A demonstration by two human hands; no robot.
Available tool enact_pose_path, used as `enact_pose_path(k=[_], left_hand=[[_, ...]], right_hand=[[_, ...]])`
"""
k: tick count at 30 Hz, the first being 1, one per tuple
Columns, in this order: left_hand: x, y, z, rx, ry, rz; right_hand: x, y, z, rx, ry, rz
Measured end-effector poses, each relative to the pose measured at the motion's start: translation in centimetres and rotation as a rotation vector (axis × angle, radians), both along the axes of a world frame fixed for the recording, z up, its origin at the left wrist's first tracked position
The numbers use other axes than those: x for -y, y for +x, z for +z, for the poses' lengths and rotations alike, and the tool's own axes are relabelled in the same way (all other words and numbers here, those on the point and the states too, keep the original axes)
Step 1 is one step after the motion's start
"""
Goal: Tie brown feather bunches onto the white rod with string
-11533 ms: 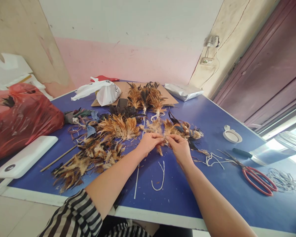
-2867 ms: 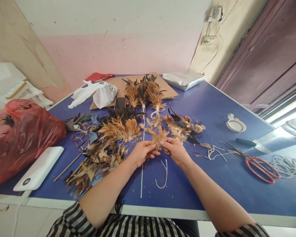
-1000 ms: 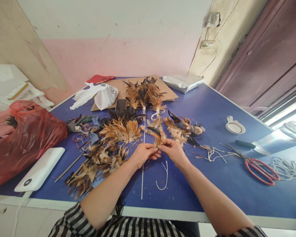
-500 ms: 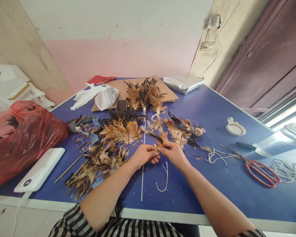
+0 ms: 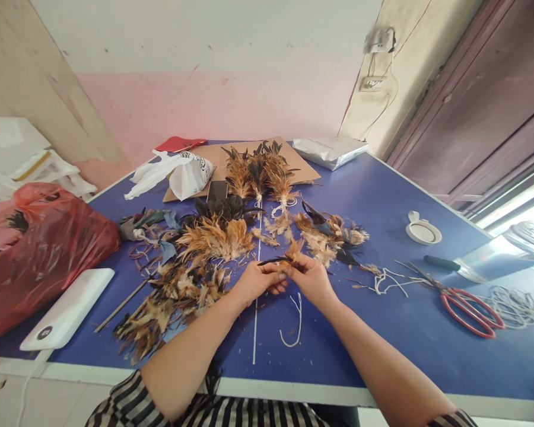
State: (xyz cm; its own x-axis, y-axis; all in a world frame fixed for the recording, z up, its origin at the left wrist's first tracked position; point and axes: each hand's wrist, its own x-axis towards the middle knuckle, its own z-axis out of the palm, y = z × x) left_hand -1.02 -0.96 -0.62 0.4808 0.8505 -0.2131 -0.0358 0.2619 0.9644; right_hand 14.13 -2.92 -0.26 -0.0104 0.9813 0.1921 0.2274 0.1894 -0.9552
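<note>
Over the middle of the blue table, my left hand (image 5: pixel 261 280) and my right hand (image 5: pixel 310 279) meet, fingers pinched. Between them is a small bunch of feathers (image 5: pixel 293 250), brown and tan. A dark feather (image 5: pixel 273 260) lies across my left fingertips. The quill ends are hidden by my fingers. Just below my hands lies a short white string (image 5: pixel 299 323) on the table. Loose brown feathers (image 5: pixel 220 238) are heaped left of my hands, and mixed feathers (image 5: pixel 173 296) lie nearer me. Another feather pile (image 5: pixel 324 240) sits to the right.
Tied feather bundles (image 5: pixel 260 172) rest on cardboard (image 5: pixel 300 163) at the back. To the right are red-handled scissors (image 5: pixel 471 311), tangled string (image 5: pixel 516 308), a tape roll (image 5: pixel 423 231) and a dark-handled tool (image 5: pixel 442 263). A white power bank (image 5: pixel 69 308) and red plastic bag (image 5: pixel 66 249) stand left.
The dark feather has turned from pointing up and away to lying leftward across my left fingers. Both hands stay together in nearly the same place.
</note>
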Motion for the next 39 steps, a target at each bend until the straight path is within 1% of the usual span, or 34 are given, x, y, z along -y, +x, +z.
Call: enact_pose_path(k=[5, 8, 10, 12, 14, 16, 19, 21, 23, 25, 27, 28, 30, 32, 34, 36, 39], left_hand=[[0.0, -0.2, 0.3, -0.016, 0.008, -0.056], [-0.2, -0.3, 0.3, 0.061, -0.086, 0.035], [-0.5, -0.4, 0.2, 0.17, -0.185, 0.127], [-0.6, -0.5, 0.1, 0.266, -0.256, 0.177], [-0.5, -0.4, 0.1, 0.309, -0.282, 0.159], [-0.2, -0.2, 0.0, 0.314, -0.294, 0.111], [0.2, 0.2, 0.0, 0.297, -0.305, 0.082], [0.1, 0.2, 0.0, 0.286, -0.3, 0.114], [-0.2, 0.1, 0.0, 0.292, -0.295, 0.172], [-0.6, -0.1, 0.0, 0.312, -0.298, 0.231], [-0.9, -0.2, -0.1, 0.333, -0.31, 0.269], [-1.0, -0.3, -0.1, 0.341, -0.317, 0.279], [-1.1, -0.3, -0.1, 0.354, -0.327, 0.286], [-1.0, -0.2, -0.1, 0.358, -0.329, 0.283], [-0.8, -0.2, 0.0, 0.357, -0.329, 0.277], [-0.8, -0.2, 0.0, 0.355, -0.327, 0.274], [-0.9, -0.3, 0.1, 0.347, -0.323, 0.273]], right_hand=[[-0.1, 0.1, -0.2, -0.025, -0.029, 0.038], [-0.1, -0.1, -0.3, 0.003, 0.004, -0.01], [0.0, -0.1, -0.2, 0.104, 0.095, -0.057], [0.2, -0.1, -0.1, 0.261, 0.203, -0.073], [0.4, -0.1, 0.0, 0.416, 0.271, -0.077], [0.5, -0.1, -0.1, 0.516, 0.285, -0.092], [0.4, -0.3, -0.4, 0.547, 0.249, -0.132], [0.2, -0.3, -0.6, 0.512, 0.212, -0.132], [-0.1, 0.1, -0.4, 0.454, 0.192, -0.094], [-0.5, 1.1, 0.2, 0.392, 0.181, -0.074], [-1.1, 2.7, 1.2, 0.349, 0.154, -0.142], [-1.6, 3.7, 1.8, 0.35, 0.106, -0.189], [-2.7, 5.8, 2.9, 0.435, 0.021, -0.275], [-4.2, 7.7, 3.9, 0.587, -0.002, -0.348], [-5.7, 8.9, 4.4, 0.758, -0.043, -0.356], [-7.2, 9.3, 4.5, 0.907, -0.089, -0.365], [-9.0, 8.7, 4.1, 1.094, -0.216, -0.325]])
